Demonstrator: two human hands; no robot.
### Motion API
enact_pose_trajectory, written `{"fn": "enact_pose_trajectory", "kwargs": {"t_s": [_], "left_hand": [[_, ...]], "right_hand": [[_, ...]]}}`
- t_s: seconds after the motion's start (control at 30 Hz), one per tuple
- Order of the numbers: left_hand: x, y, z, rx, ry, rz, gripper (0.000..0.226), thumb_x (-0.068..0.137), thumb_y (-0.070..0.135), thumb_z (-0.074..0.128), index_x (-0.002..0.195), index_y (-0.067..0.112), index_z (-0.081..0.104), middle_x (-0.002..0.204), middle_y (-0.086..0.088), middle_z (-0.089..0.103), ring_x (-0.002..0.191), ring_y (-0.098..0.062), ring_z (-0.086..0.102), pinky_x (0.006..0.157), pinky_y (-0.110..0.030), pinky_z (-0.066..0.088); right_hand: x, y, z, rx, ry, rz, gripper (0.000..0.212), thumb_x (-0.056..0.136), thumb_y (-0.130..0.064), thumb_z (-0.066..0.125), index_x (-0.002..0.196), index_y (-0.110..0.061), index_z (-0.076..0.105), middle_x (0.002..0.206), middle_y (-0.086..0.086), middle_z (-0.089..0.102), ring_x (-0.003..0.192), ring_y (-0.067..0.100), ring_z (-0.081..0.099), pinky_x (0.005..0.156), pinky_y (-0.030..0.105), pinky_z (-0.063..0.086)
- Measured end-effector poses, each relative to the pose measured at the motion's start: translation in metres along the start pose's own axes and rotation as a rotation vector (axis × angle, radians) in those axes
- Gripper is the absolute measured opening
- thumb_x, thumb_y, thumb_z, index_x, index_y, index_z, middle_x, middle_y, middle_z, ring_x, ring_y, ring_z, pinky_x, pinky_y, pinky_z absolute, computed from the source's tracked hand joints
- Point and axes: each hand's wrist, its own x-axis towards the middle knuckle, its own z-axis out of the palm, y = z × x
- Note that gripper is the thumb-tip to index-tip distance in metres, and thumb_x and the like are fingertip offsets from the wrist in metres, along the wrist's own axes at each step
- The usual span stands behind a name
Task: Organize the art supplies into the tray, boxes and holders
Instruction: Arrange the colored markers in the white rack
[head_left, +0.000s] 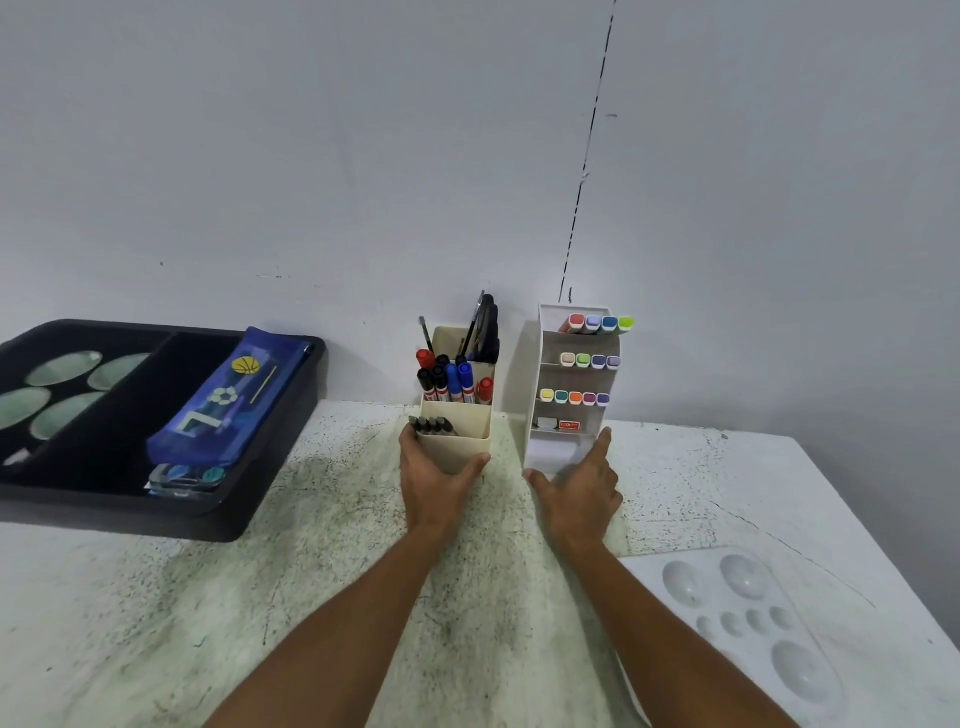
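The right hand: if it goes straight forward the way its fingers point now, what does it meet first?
The right hand would first meet the white tiered marker rack, probably its lowest shelf. The index fingertip already lies at the rack's right edge, though touch is unclear. The wall stands behind the rack.

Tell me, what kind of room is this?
Probably a hobby or art corner: a stained table against a bare wall holds a marker holder, a tiered marker rack and a paint palette.

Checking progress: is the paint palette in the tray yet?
No. The paint palette lies on the table, far from the black tray.
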Motion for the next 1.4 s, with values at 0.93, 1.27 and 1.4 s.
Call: {"fn": "enact_pose_trajectory", "kwargs": {"t_s": [0.93, 1.27, 1.4], "left_hand": [[-0.013, 0.0, -0.018, -0.059, -0.112, -0.068, 0.105, 0.06, 0.02, 0.093, 0.144, 0.019, 0.029, 0.134, 0.001, 0.049, 0.118, -0.014, 0.049, 0.094, -0.031, 0.048], [-0.004, 0.002, -0.001, -0.068, -0.022, -0.057, 0.106, 0.053, 0.028, 0.095, 0.139, 0.02, 0.034, 0.129, -0.001, 0.052, 0.116, -0.022, 0.053, 0.092, -0.047, 0.054], [-0.001, 0.006, 0.003, -0.057, -0.011, -0.053, 0.101, 0.055, 0.028, 0.094, 0.135, 0.019, 0.033, 0.125, 0.0, 0.052, 0.115, -0.021, 0.051, 0.094, -0.042, 0.053]], "right_hand": [[-0.003, 0.005, -0.028, 0.353, -0.101, -0.029, 0.04, 0.09, -0.004, 0.058, 0.129, -0.015, 0.058, 0.109, 0.002, 0.069, 0.09, 0.017, 0.062, 0.082, 0.028, 0.051], [0.022, 0.008, -0.046, 0.303, -0.167, -0.112, 0.03, 0.089, -0.006, 0.06, 0.103, -0.03, 0.069, 0.083, -0.015, 0.066, 0.072, -0.002, 0.058, 0.061, 0.012, 0.043], [0.024, 0.014, -0.039, 0.286, -0.157, -0.118, 0.028, 0.088, -0.011, 0.06, 0.102, -0.033, 0.069, 0.076, -0.016, 0.068, 0.07, 0.008, 0.062, 0.063, 0.022, 0.047]]}}
